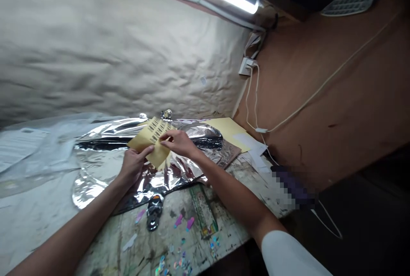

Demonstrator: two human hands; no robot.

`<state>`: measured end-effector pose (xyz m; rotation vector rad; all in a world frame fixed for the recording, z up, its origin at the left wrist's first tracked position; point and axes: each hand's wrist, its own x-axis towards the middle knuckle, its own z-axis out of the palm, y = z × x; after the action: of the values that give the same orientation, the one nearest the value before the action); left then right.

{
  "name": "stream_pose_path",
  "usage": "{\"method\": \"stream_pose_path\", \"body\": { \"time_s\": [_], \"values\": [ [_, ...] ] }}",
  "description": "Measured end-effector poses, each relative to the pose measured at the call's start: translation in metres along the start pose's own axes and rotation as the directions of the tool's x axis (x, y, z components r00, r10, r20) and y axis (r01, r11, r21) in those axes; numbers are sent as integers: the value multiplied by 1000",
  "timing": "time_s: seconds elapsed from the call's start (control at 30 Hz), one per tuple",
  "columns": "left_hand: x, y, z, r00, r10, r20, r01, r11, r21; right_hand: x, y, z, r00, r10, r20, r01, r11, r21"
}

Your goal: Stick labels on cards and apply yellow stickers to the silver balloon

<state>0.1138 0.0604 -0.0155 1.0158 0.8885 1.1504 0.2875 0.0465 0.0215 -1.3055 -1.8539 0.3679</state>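
While the left hand (134, 165) and the right hand (177, 142) both grip a yellow paper sheet with rows of black printed marks (149, 143), fingers closed on its edges, the sheet is held over a crumpled silver foil sheet (96, 182) lying on a paint-stained white workbench (105, 242).

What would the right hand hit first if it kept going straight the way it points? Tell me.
The yellow printed sheet. The right hand already touches it, fingertips on its edge, so nothing lies between them, though depth is hard to judge here.
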Motion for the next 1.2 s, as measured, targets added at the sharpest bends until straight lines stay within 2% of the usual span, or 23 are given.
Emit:
{"method": "stream_pose_path", "body": {
  "time_s": [0.17, 0.33, 0.47, 0.6, 0.73, 0.83, 0.9, 0.97, 1.03, 1.1, 1.2],
  "values": [
    [9, -1, -3, 988, 142, 67, -146, 988, 55, -2, -9, 0, 998, -49, -49, 52, 996, 70],
    [10, 3, -4, 976, 202, 86, -211, 971, 113, -3, -20, -2, 992, -99, -74, 99, 995, 1],
    [6, 8, -4, 959, 266, 93, -281, 930, 236, -4, -26, -5, 988, -104, -112, 94, 991, -90],
    [4, 10, -3, 953, 286, 98, -302, 905, 300, -5, -32, -9, 986, -100, -135, 76, 982, -175],
    [3, 10, 0, 954, 275, 121, -298, 914, 276, -5, -33, -11, 981, -121, -154, 88, 976, -201],
    [-1, 12, 4, 938, 330, 105, -346, 906, 244, -2, -24, -12, 975, -53, -216, 29, 993, -116],
    [-4, 16, 5, 899, 435, 42, -431, 868, 247, 2, -13, -15, 963, 33, -266, -32, 999, 8],
    [-7, 19, 4, 856, 516, -32, -483, 820, 308, 5, -4, -18, 934, 129, -333, -92, 988, 124],
    [-8, 21, 2, 845, 533, -52, -475, 790, 389, 6, 0, -19, 899, 181, -399, -126, 979, 159],
    [-8, 21, 2, 860, 510, 17, -464, 769, 440, 4, -3, -18, 883, 156, -443, -126, 987, 97],
    [-5, 18, 4, 883, 432, 183, -465, 756, 460, -4, -16, -10, 888, -15, -459, -49, 991, -127]
  ]
}}
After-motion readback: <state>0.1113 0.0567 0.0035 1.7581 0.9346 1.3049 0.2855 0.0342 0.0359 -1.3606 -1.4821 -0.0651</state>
